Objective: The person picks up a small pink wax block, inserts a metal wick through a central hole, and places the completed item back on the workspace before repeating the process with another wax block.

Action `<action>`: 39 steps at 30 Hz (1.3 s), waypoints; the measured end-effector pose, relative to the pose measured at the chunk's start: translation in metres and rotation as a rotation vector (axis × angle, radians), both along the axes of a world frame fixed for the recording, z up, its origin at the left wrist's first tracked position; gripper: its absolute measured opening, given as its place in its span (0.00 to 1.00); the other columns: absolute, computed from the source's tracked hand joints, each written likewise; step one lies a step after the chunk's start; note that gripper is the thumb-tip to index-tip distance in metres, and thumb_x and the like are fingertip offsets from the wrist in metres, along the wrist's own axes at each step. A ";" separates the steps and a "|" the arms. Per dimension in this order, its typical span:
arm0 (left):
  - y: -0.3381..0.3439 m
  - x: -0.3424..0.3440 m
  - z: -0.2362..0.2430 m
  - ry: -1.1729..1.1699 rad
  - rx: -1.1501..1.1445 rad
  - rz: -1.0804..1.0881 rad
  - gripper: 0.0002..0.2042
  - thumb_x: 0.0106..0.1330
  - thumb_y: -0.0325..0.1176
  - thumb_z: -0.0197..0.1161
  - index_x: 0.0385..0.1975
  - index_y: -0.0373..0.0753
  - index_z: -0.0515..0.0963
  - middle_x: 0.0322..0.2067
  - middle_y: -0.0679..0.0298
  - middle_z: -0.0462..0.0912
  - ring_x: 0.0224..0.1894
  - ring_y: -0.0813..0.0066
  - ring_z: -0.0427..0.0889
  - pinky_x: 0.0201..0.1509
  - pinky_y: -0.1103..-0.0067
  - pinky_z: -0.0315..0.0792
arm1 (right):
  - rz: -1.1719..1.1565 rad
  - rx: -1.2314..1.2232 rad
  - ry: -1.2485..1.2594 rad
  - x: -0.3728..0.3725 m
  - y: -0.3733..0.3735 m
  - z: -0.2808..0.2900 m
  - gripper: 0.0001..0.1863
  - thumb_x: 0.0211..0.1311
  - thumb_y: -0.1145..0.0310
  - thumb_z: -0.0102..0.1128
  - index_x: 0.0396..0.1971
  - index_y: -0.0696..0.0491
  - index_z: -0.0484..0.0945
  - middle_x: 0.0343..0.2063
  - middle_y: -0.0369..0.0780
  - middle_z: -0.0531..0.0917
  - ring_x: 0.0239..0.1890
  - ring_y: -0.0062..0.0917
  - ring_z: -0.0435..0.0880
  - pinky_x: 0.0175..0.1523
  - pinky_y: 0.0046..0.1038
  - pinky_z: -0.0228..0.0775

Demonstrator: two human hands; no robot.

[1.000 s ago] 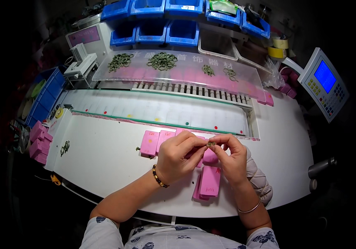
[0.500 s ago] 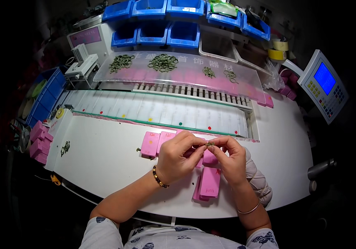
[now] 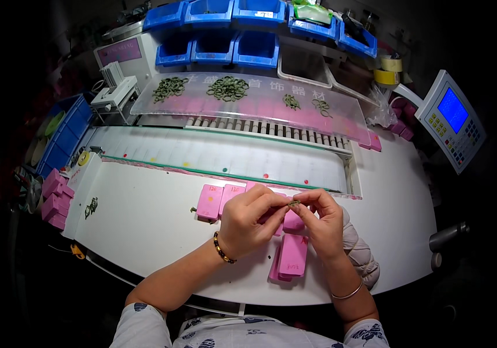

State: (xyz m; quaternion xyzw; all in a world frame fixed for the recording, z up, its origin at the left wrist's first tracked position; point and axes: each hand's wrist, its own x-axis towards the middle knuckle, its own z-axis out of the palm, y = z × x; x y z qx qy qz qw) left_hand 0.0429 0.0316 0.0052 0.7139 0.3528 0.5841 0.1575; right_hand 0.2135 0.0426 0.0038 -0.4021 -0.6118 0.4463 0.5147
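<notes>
My left hand (image 3: 251,219) and my right hand (image 3: 324,223) meet over the near middle of the white bench, fingertips closed in pinches. Between them is a small green piece (image 3: 295,203), perhaps wax; its exact shape is too small to make out. Just below the fingers, a pink block (image 3: 293,255) like a mould lies on top of another. More pink blocks (image 3: 209,201) stand in a row beyond my left hand, which partly covers them. Small green bits lie beside the row's left end.
A conveyor belt (image 3: 213,153) with coloured dots runs across behind the blocks. Above it, a clear shelf (image 3: 260,93) bears piles of green rings (image 3: 227,88). Blue bins (image 3: 256,49) hang at the back. A control panel (image 3: 451,119) juts in at right; grey cloth (image 3: 360,249) lies beside my right forearm.
The belt's coloured dots have shifted to the left. Both hands stay in nearly the same place, with the green piece slightly turned between the fingertips.
</notes>
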 end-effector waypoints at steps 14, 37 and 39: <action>0.000 0.000 0.001 0.006 0.037 0.008 0.08 0.53 0.16 0.66 0.32 0.32 0.79 0.26 0.62 0.77 0.22 0.80 0.78 0.21 0.85 0.72 | -0.007 0.021 -0.002 -0.001 -0.001 0.000 0.05 0.55 0.76 0.64 0.32 0.56 0.79 0.29 0.32 0.82 0.28 0.10 0.72 0.34 0.15 0.61; -0.003 0.000 0.002 -0.124 -0.180 -0.058 0.05 0.58 0.18 0.63 0.34 0.31 0.79 0.30 0.62 0.77 0.28 0.82 0.80 0.29 0.87 0.75 | 0.147 -0.199 0.233 0.001 -0.001 0.003 0.05 0.59 0.80 0.60 0.36 0.61 0.76 0.34 0.37 0.81 0.38 0.16 0.80 0.45 0.17 0.73; -0.002 -0.001 0.002 -0.115 -0.180 -0.053 0.06 0.58 0.18 0.63 0.34 0.31 0.79 0.30 0.62 0.77 0.28 0.82 0.80 0.29 0.87 0.75 | 0.153 -0.205 0.239 0.001 -0.001 0.003 0.06 0.59 0.80 0.60 0.36 0.61 0.76 0.34 0.37 0.81 0.38 0.16 0.80 0.45 0.17 0.73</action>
